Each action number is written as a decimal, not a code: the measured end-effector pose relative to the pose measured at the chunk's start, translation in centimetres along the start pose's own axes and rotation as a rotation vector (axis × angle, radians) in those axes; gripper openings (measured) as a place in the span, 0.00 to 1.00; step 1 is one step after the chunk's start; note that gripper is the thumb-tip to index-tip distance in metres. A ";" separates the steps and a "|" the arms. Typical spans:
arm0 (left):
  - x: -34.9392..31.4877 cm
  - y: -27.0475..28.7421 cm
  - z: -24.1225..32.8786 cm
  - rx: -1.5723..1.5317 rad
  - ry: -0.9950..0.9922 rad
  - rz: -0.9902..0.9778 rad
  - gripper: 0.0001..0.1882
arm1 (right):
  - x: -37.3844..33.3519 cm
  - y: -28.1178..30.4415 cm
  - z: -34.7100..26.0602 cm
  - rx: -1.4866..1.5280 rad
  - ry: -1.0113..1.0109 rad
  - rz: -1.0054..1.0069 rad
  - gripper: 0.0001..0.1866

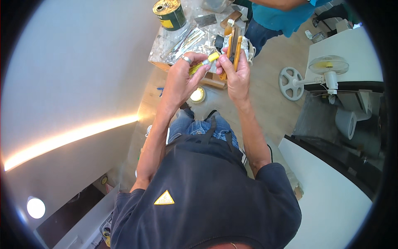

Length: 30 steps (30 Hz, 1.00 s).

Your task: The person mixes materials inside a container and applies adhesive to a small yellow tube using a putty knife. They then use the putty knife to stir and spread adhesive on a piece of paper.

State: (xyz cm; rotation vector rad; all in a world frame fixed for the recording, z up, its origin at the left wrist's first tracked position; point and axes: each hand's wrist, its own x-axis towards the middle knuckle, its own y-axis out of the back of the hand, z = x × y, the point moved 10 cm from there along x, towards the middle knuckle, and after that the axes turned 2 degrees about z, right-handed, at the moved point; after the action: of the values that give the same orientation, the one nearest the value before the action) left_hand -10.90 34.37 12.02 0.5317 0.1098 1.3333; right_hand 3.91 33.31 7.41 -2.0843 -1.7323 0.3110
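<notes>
My left hand [183,76] is closed in a pinch on a slim yellow thing with a yellow block-like end [213,57] and a pale band below it; its exact kind does not show. To the right, my right hand [235,76] grips a long orange-and-dark hand tool [233,47], held upright with two orange strips side by side. The yellow end points toward the right hand, close to its thumb. Both hands are raised in front of the near edge of a messy worktable [155,52].
A green and yellow paint can [170,15] stands on the table's far left, beside scattered thin tools [188,41]. On the floor below sits a round pale-filled tin [198,95]. Another person's blue shirt [277,16] is just beyond the table. At right stands a white fan [329,68].
</notes>
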 end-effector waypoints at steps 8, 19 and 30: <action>-0.1 0.2 2.4 0.093 -0.150 -0.009 0.10 | -0.6 0.3 0.0 0.007 0.011 0.005 0.14; -0.2 1.0 2.9 0.336 -0.253 0.015 0.11 | -0.4 -0.9 -0.8 -0.110 -0.003 0.098 0.13; 0.9 5.0 -2.1 0.228 -0.110 0.154 0.08 | 2.3 -5.6 3.3 -0.050 -0.086 -0.155 0.14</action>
State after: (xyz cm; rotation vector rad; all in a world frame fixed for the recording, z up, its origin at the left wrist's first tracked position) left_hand -15.97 36.51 12.51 0.8186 0.1328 1.4469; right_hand -1.95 36.91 7.14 -1.9821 -1.9580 0.3181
